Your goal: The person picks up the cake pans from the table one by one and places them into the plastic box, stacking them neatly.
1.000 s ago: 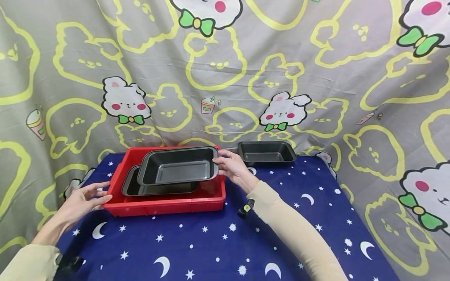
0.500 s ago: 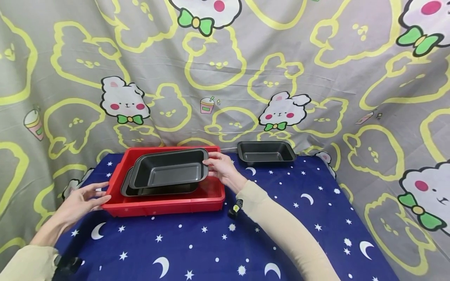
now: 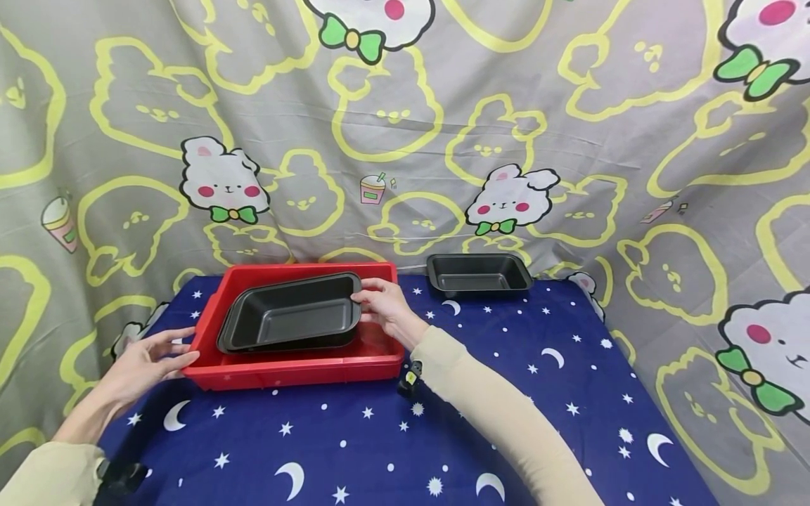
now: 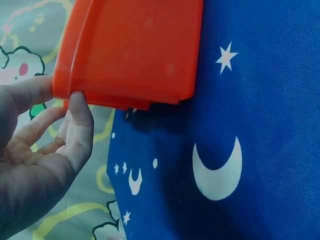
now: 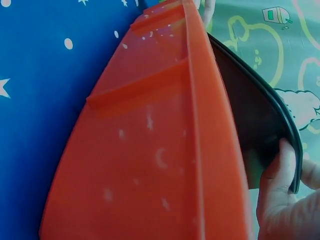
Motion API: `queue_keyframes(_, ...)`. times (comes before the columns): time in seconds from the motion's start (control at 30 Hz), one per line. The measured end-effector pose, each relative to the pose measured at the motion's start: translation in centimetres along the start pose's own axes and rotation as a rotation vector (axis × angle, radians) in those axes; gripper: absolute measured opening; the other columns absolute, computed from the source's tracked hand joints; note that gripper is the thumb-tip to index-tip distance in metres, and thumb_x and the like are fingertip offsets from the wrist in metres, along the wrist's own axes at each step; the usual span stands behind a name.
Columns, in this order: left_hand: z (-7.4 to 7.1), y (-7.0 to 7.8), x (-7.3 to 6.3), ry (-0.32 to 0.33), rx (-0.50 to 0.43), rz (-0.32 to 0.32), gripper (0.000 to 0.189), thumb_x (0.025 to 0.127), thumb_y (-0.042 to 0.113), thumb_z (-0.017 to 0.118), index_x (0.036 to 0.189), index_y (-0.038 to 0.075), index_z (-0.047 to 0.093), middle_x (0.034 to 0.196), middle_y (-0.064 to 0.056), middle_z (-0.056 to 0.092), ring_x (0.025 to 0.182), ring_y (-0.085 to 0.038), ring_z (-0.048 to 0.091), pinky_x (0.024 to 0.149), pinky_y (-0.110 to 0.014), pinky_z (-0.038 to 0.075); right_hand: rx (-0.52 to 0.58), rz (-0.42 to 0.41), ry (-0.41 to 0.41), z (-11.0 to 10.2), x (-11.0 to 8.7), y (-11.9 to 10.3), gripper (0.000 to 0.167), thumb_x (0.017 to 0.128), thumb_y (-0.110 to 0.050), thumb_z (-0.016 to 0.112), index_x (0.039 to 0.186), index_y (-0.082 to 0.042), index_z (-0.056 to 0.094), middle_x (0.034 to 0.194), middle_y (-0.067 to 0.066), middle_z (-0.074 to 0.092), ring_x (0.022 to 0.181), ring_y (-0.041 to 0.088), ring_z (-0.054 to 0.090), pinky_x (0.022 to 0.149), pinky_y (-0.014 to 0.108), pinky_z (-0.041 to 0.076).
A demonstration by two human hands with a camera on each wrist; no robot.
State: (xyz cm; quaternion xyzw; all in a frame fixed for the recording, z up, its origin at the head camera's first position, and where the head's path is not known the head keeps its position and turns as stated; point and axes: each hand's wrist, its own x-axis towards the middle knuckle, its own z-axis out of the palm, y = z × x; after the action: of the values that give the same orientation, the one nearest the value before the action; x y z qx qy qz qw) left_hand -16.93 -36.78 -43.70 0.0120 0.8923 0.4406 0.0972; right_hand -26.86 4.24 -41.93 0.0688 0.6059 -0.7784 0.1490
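A black loaf pan (image 3: 294, 309) sits tilted inside the red plastic bin (image 3: 297, 374), its right end higher than its left. My right hand (image 3: 387, 310) pinches that raised right end by the rim; the right wrist view shows thumb and fingers on either side of the pan's edge (image 5: 287, 112). Beneath lies a second dark pan (image 3: 338, 340), mostly covered by the upper one. At the bin's left end, my left hand (image 3: 140, 367) grips the rim, and in the left wrist view the thumb and index finger close on the bin's corner (image 4: 75, 75).
Another black loaf pan (image 3: 481, 275) stands at the back of the table, right of the bin. A dark blue cloth (image 3: 506, 393) with white stars and moons covers the table. Behind hangs a grey patterned curtain (image 3: 405, 140).
My right hand has moved left and lowered the loaf pan into the bin, its left end coming down over the pan beneath. The left hand has stayed at the bin's rim.
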Motion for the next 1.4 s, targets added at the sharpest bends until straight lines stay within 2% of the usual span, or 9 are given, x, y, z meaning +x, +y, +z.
queue_keyframes(0.3, 0.0, 0.0, -0.1, 0.002, -0.024, 0.003, 0.074, 0.104, 0.026, 0.068, 0.158, -0.011, 0.033, 0.136, -0.035, 0.060, 0.089, 0.004, 0.070, 0.078, -0.022, 0.063, -0.011, 0.030, 0.000, 0.6, 0.3, 0.6, 0.032, 0.089, 0.007, 0.068, 0.119, -0.004, 0.066, 0.069, -0.003, 0.069, 0.057, 0.008, 0.065, 0.046, 0.020, 0.054)
queue_keyframes(0.57, 0.0, 0.2, -0.2, 0.002, -0.021, 0.000, 0.075, 0.104, 0.027, 0.068, 0.158, -0.011, 0.032, 0.137, -0.037, 0.057, 0.089, 0.004, 0.069, 0.078, -0.022, 0.063, -0.029, 0.045, 0.000, 0.6, 0.4, 1.0, 0.039, 0.089, 0.006, 0.070, 0.127, -0.002, 0.065, 0.076, -0.003, 0.070, 0.060, 0.011, 0.067, 0.048, 0.022, 0.057)
queue_keyframes(0.8, -0.1, 0.1, -0.1, 0.002, -0.019, 0.006, 0.075, 0.104, 0.028, 0.068, 0.158, -0.011, 0.032, 0.136, -0.036, 0.057, 0.089, 0.003, 0.070, 0.079, -0.023, 0.064, -0.056, 0.069, -0.013, 0.4, 0.5, 0.9, 0.044, 0.091, 0.002, 0.074, 0.134, -0.001, 0.065, 0.081, 0.001, 0.073, 0.071, 0.015, 0.073, 0.055, 0.026, 0.062)
queue_keyframes(1.2, -0.2, -0.1, 0.1, 0.016, -0.023, 0.018, 0.075, 0.104, 0.026, 0.068, 0.157, -0.013, 0.033, 0.134, -0.035, 0.058, 0.088, 0.003, 0.070, 0.077, -0.021, 0.063, -0.175, 0.100, -0.029, 0.1, 0.0, 0.1, 0.050, 0.092, 0.001, 0.075, 0.140, 0.001, 0.060, 0.076, 0.005, 0.069, 0.065, 0.013, 0.068, 0.053, 0.025, 0.061)
queue_keyframes(1.4, -0.1, -0.1, 0.0, 0.012, -0.028, 0.014, 0.075, 0.104, 0.026, 0.068, 0.158, -0.012, 0.032, 0.136, -0.038, 0.056, 0.088, 0.003, 0.069, 0.077, -0.021, 0.063, -0.232, 0.094, -0.042, 0.0, -0.1, -0.2, 0.053, 0.091, 0.002, 0.075, 0.141, 0.005, 0.057, 0.082, 0.010, 0.071, 0.068, 0.016, 0.070, 0.060, 0.032, 0.065)
